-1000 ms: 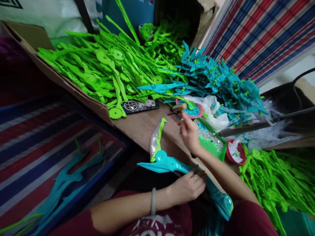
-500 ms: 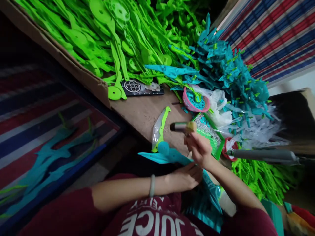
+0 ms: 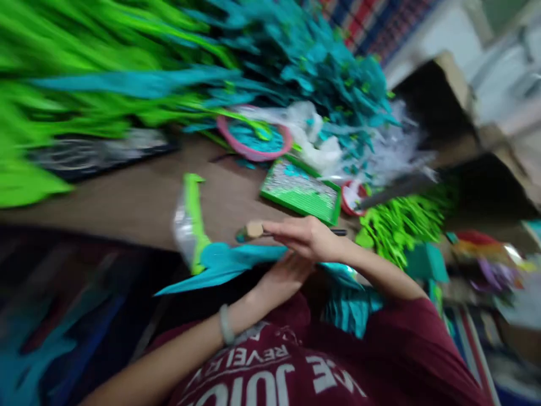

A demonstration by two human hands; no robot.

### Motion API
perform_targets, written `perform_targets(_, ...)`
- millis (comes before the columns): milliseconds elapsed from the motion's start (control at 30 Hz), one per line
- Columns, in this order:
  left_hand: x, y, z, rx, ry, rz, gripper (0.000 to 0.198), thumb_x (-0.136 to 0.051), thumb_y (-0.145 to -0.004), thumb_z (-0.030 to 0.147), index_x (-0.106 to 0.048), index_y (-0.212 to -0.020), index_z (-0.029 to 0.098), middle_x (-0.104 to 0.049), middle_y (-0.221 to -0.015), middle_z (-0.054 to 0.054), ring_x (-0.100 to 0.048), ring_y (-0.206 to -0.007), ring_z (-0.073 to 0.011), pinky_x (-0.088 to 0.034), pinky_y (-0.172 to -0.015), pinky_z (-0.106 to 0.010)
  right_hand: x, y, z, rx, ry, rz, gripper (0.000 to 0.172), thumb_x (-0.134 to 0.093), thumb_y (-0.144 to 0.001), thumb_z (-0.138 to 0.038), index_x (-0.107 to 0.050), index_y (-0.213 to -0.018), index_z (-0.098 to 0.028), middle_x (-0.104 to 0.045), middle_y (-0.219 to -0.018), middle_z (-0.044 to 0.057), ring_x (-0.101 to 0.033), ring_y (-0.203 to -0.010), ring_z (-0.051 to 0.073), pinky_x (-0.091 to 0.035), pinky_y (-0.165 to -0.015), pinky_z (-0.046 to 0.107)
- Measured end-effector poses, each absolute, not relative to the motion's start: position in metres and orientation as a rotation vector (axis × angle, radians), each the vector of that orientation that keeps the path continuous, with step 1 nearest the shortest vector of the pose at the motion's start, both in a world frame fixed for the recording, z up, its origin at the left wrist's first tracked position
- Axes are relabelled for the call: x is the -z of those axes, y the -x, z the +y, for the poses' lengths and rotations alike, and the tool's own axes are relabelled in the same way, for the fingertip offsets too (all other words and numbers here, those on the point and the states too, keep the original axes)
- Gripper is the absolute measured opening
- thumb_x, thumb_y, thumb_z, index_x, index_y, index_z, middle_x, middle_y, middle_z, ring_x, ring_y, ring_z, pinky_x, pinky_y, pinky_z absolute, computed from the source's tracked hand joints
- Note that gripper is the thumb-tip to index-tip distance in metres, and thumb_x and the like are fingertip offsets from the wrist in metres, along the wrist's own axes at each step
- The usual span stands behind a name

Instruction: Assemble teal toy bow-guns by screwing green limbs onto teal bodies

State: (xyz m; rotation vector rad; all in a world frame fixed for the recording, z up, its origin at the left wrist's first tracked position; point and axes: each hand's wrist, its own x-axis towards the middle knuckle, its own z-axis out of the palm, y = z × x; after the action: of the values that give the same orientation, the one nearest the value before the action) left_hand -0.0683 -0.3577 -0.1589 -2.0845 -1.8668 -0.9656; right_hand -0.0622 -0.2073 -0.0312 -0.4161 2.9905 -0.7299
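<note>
My right hand point(image 3: 310, 239) is closed round a screwdriver-like tool point(image 3: 255, 230), whose tan end points left and whose thin dark shaft shows on the right. Just below it, my left hand point(image 3: 283, 279) is closed on a long teal plastic part point(image 3: 230, 262) that extends left to a pointed tip. The two hands overlap, so part of the teal piece is hidden. Beside its left half, a green part with a clear blade point(image 3: 192, 223) lies at the table's edge. The frame is smeared by motion.
On the table point(image 3: 139, 197) are a pink bowl of small teal pieces point(image 3: 253, 152), a green tray of screws point(image 3: 302, 197) and a small red basket point(image 3: 353, 197). Heaps of green parts point(image 3: 97, 34) and teal parts point(image 3: 313, 56) rise behind.
The view has swung right. The tool has turned: its dark tip pointed left before, and now its tan end does. My right hand has come down closer over my left hand.
</note>
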Motion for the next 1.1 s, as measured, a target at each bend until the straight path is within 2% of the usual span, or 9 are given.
perform_targets(100,0.165,0.077,-0.349,1.014,2.138,-1.802,0.044,-0.041,-0.094,0.001,-0.057,-0.135,0.005,-0.058,-0.141,-0.024,-0.055,-0.134,-0.0355,-0.040,-0.117,-0.053,0.001,-0.004,-0.181,0.868,-0.031,3.218,0.042,-0.039,-0.105,-0.034,-0.056,-0.142,-0.025,-0.073,-0.107,0.006,-0.069,-0.090,0.015,-0.057,-0.082,0.028)
perform_targets(200,0.167,0.082,-0.338,0.986,2.154,-1.763,0.047,-0.048,-0.097,0.008,-0.050,-0.145,0.011,-0.051,-0.149,-0.021,-0.048,-0.140,-0.0343,-0.037,-0.119,-0.053,-0.004,-0.091,-0.184,0.736,-0.697,3.411,0.039,-0.047,-0.102,-0.028,-0.058,-0.140,-0.027,-0.073,-0.093,0.003,-0.067,-0.076,0.015,-0.058,-0.074,0.030)
perform_targets(333,0.162,0.082,-0.337,0.910,2.144,-1.698,0.053,-0.053,-0.097,0.013,-0.044,-0.149,0.008,-0.051,-0.148,-0.022,-0.054,-0.135,-0.0353,-0.040,-0.115,-0.051,0.040,-0.173,-0.209,0.714,-1.364,3.410,0.035,-0.047,-0.100,-0.023,-0.067,-0.128,-0.022,-0.072,-0.083,0.005,-0.066,-0.065,0.016,-0.057,-0.065,0.029)
perform_targets(433,0.157,0.082,-0.337,0.875,2.128,-1.701,0.060,-0.055,-0.097,0.013,-0.037,-0.153,0.007,-0.053,-0.146,-0.022,-0.059,-0.129,-0.0361,-0.044,-0.110,-0.050,0.076,-0.192,-0.206,0.759,-1.441,3.209,0.036,-0.049,-0.098,-0.029,-0.070,-0.125,-0.017,-0.076,-0.093,0.009,-0.070,-0.073,0.018,-0.060,-0.073,0.031)
perform_targets(567,0.153,0.083,-0.334,0.832,2.130,-1.676,0.065,-0.056,-0.096,0.013,-0.032,-0.156,0.007,-0.056,-0.144,-0.022,-0.062,-0.125,-0.0367,-0.045,-0.108,-0.050,0.093,-0.193,-0.168,0.684,-1.888,3.110,0.045,-0.044,-0.100,-0.033,-0.061,-0.137,-0.015,-0.076,-0.096,0.010,-0.070,-0.076,0.018,-0.059,-0.079,0.032)
perform_targets(667,0.152,0.084,-0.336,0.813,2.114,-1.661,0.063,-0.056,-0.096,0.013,-0.034,-0.155,0.005,-0.057,-0.143,-0.022,-0.063,-0.123,-0.0366,-0.042,-0.111,-0.049,0.096,-0.190,-0.136,0.634,-1.846,3.060,0.042,-0.050,-0.096,-0.032,-0.066,-0.132,-0.017,-0.077,-0.101,0.011,-0.072,-0.086,0.021,-0.058,-0.084,0.033)
perform_targets(900,0.156,0.090,-0.349,0.824,2.100,-1.626,0.053,-0.057,-0.097,0.014,-0.046,-0.148,0.005,-0.058,-0.143,-0.020,-0.062,-0.126,-0.0331,-0.034,-0.120,-0.047,0.104,-0.184,-0.105,0.556,-1.892,3.014,0.043,-0.045,-0.097,-0.032,-0.068,-0.131,-0.016,-0.078,-0.105,0.013,-0.074,-0.089,0.024,-0.060,-0.086,0.038)
perform_targets(1033,0.156,0.086,-0.350,0.808,2.110,-1.635,0.041,-0.056,-0.096,0.012,-0.057,-0.136,0.005,-0.060,-0.141,-0.021,-0.061,-0.127,-0.0324,-0.038,-0.116,-0.048,0.086,-0.165,-0.116,0.547,-1.774,3.155,0.043,-0.048,-0.097,-0.032,-0.067,-0.131,-0.015,-0.078,-0.095,0.012,-0.074,-0.084,0.024,-0.061,-0.084,0.041)
perform_targets(1100,0.155,0.084,-0.350,0.846,2.072,-1.669,0.037,-0.061,-0.094,0.012,-0.061,-0.131,0.006,-0.064,-0.133,-0.022,-0.062,-0.125,-0.0329,-0.044,-0.110,-0.046,0.068,-0.147,-0.136,0.540,-1.504,3.380,0.041,-0.047,-0.099,-0.030,-0.066,-0.131,-0.016,-0.078,-0.098,0.011,-0.074,-0.087,0.022,-0.061,-0.085,0.037)
